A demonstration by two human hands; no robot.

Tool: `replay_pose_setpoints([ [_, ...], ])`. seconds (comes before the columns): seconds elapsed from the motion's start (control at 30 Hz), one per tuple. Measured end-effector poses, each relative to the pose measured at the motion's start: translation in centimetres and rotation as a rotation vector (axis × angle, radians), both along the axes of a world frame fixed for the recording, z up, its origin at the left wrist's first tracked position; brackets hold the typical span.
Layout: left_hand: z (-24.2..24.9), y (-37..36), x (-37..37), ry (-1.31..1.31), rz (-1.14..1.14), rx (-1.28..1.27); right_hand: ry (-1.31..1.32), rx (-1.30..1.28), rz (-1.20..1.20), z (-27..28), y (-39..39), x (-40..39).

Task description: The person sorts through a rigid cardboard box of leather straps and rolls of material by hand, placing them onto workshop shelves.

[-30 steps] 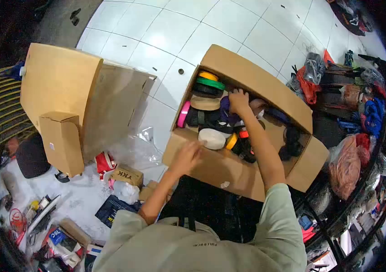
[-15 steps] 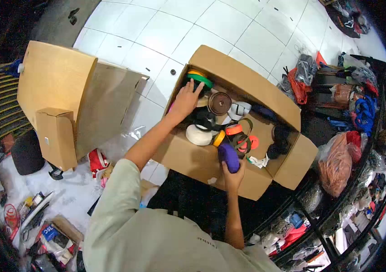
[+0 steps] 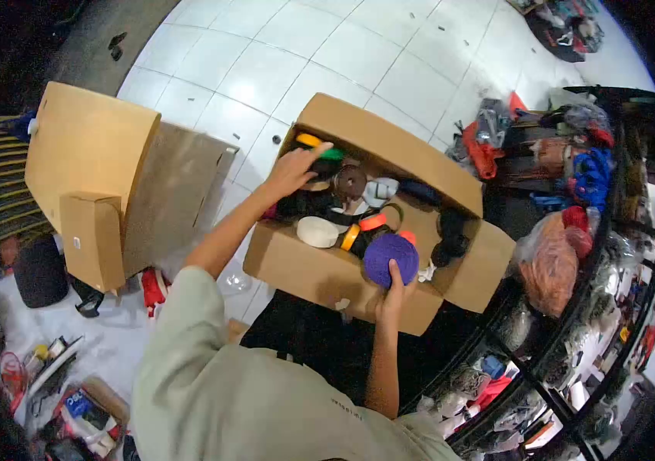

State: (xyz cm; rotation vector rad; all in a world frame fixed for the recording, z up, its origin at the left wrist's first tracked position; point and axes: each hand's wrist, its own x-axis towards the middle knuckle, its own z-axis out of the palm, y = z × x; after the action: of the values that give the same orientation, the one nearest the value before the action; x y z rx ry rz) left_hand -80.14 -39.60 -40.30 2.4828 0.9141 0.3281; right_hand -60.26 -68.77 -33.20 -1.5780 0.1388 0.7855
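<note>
A purple roll of strap (image 3: 390,260) sits in my right hand (image 3: 393,296), its round flat face turned up and my thumb on the near edge. My left hand (image 3: 294,170) is at the far left end of the cardboard box (image 3: 389,127), fingers stretched out over a green roll (image 3: 333,154). Beside it lies a yellow-orange roll (image 3: 309,140). Within the box are also a brown coiled roll (image 3: 350,182), a white roll (image 3: 317,232), a grey-white strap bundle (image 3: 380,192) and orange rolls (image 3: 372,221). What lies under my left palm is hidden.
Left of the box lean a wooden board (image 3: 89,142) and a small carton (image 3: 91,238). On the right a black rack (image 3: 531,376) holds bagged goods, among them an orange-brown bundle (image 3: 550,269). Scattered items and white floor tiles (image 3: 266,77) surround the box.
The purple roll has turned from edge-on to showing its flat face. My left hand has shifted slightly on the green roll. The whole view has moved a little.
</note>
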Motion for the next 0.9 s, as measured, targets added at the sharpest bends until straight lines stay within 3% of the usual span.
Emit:
replay_pose_setpoints([
  [0.1, 10.0, -2.5, 1.1, -0.477, 0.519, -0.627, -0.003, 0.125, -0.023, 3.1, 0.5, 0.8],
  [0.13, 11.2, -2.7, 1.5, -0.519, 0.506, -0.607, 0.013, 0.117, -0.033, 4.7, 0.9, 0.7],
  [0.2, 13.4, -3.7, 1.4, -0.91, 0.649, -1.083, 0.048, 0.12, -0.035, 7.8, 1.0, 0.9],
  [0.23, 16.1, -4.2, 1.8, -1.019, 0.586, -1.201, 0.034, 0.138, -0.038, 9.0, 0.8, 1.0],
  [0.3, 15.3, -4.5, 2.6, -1.207, 0.423, -1.523, 0.002, 0.141, 0.019, 11.4, 0.8, 2.0],
  [0.37, 15.0, -5.4, 3.9, -1.181, 0.436, -1.62, -0.029, 0.314, -0.041, 16.3, 1.6, 2.0],
  [0.4, 17.8, -6.1, 5.2, -1.28, 0.411, -1.649, -0.107, 0.303, 0.027, 17.7, 1.2, 2.4],
  [0.47, 17.1, -7.2, 6.8, -1.265, 0.332, -1.859, -0.251, 0.277, 0.003, 19.7, -0.6, 3.5],
  [0.5, 17.3, -7.8, 7.5, -1.17, 0.407, -1.939, -0.309, 0.319, -0.14, 21.7, -1.4, 3.9],
  [0.7, 22.2, -15.4, 8.7, -0.915, 0.247, -2.033, -0.398, 0.517, -0.408, 31.4, -9.1, 5.6],
  [0.8, 19.6, -19.3, 8.2, -0.826, 0.236, -2.118, -0.346, 0.64, -0.54, 33.2, -15.6, 6.7],
  [0.87, 23.0, -22.4, 7.6, -0.685, 0.154, -2.177, -0.31, 0.669, -0.592, 35.0, -19.6, 6.6],
  [0.9, 22.0, -23.5, 7.8, -0.663, 0.134, -2.199, -0.332, 0.657, -0.611, 36.8, -21.4, 6.4],
])
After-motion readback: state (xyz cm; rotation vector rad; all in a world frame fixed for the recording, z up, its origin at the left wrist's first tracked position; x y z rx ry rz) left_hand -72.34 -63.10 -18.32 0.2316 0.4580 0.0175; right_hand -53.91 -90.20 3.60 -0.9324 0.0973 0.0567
